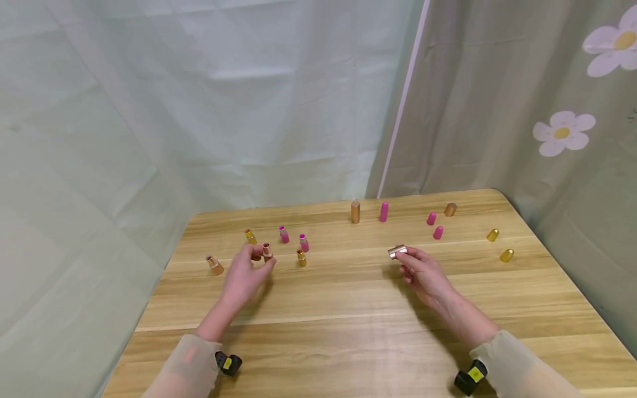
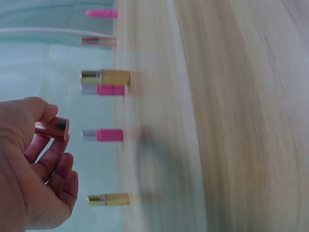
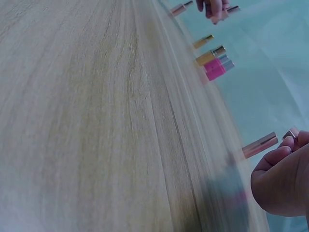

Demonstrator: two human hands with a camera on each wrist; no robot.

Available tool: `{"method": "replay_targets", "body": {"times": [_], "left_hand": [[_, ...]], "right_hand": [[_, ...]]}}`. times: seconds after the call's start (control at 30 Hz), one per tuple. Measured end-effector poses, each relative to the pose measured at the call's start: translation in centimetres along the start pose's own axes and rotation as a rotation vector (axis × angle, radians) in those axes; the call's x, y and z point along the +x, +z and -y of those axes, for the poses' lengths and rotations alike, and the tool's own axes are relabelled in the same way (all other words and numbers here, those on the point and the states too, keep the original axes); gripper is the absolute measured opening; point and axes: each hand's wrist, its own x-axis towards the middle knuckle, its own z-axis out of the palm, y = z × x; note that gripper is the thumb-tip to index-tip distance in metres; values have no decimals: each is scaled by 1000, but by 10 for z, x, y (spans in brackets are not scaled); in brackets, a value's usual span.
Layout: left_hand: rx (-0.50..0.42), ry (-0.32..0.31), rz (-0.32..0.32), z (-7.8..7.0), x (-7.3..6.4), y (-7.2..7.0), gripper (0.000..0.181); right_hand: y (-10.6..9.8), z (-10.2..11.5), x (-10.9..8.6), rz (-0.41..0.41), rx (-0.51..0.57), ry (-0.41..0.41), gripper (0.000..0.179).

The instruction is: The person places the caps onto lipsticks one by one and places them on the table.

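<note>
My left hand pinches an uncapped rose-gold lipstick tube above the table, thumb on one side and fingers on the other. In the left wrist view this tube sticks out past the fingertips. My right hand holds a shiny rose-gold lipstick cap by its end, tilted and clear of the wood. Around the left hand stand more uncapped lipsticks: a rose-gold one, two gold ones and two pink ones.
At the back of the wooden table stand a tall rose-gold lipstick and a tall pink one. To the right are two pink caps, a rose-gold cap and two gold caps. Curtains hang behind.
</note>
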Motion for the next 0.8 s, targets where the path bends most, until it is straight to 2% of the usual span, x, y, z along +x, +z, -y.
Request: {"method": "replay_targets", "body": {"times": [0.2,0.37,0.53,0.8], "left_hand": [[-2,138,10,-16,-3,6,22],[102,251,6,-25,-6,10,23],[205,331,-6,-32,-8,15,35],[247,448,7,-53,-11,26,25]], "right_hand": [[1,0,-1,-3,13,-10,5],[3,-2,-1,-4,21,-12,5],[6,-5,-1,9,29,-10,5],[17,-7,1,5,59,-12,9]]}}
